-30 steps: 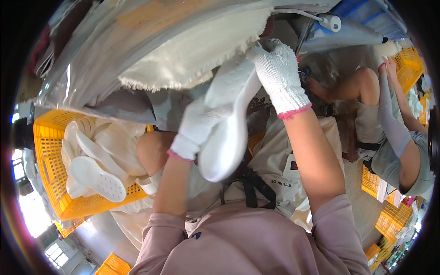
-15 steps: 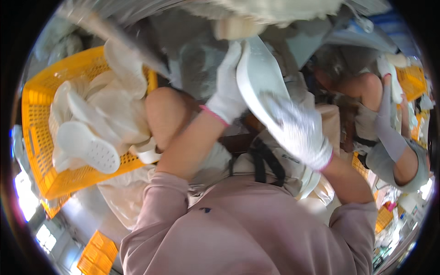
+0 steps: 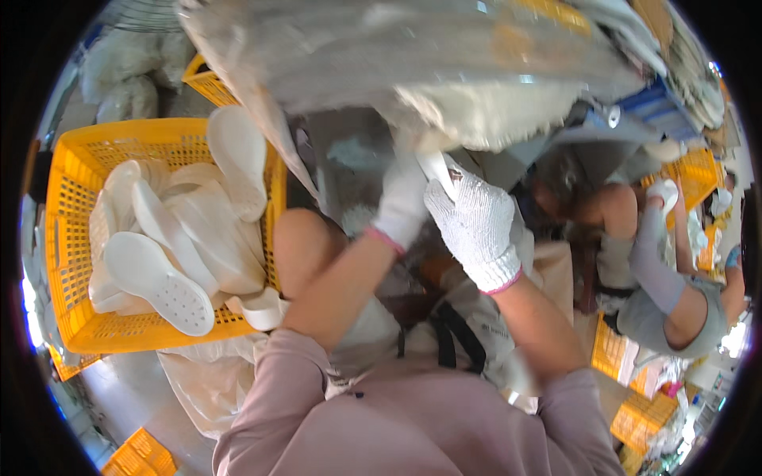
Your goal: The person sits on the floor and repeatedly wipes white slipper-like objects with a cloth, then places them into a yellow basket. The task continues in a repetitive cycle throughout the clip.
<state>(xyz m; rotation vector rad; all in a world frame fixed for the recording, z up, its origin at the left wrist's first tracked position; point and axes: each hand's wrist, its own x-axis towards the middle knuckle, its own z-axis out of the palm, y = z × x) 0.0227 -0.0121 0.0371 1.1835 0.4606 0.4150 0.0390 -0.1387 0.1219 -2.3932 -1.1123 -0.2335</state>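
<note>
A white shoe sole [image 3: 436, 173] is turned nearly edge-on between my gloved hands, its far end up against a pale, fluffy buffing wheel [image 3: 496, 117]. My right hand [image 3: 476, 226], in a white knit glove, is closed on the sole with the thumb along it. On the sole's left side is my left hand [image 3: 401, 202], also gloved and closed around it, its fingers smeared by motion. Much of the sole is hidden behind the hands. At my left, a yellow plastic crate [image 3: 159, 343] holds several white soles [image 3: 159, 282], one with small holes at one end.
A grey machine cover [image 3: 381, 59] arches above the wheel. Behind it on the right is a blue crate [image 3: 667, 115]. A co-worker [image 3: 675, 309] bends over at the right, near more yellow crates [image 3: 686, 176]. Plastic bags [image 3: 131, 67] lie at the far left.
The sole, shown broad side before, has turned edge-on. My right hand has moved up and slightly left, close to the wheel. My view has shifted, showing more of the machine cover.
</note>
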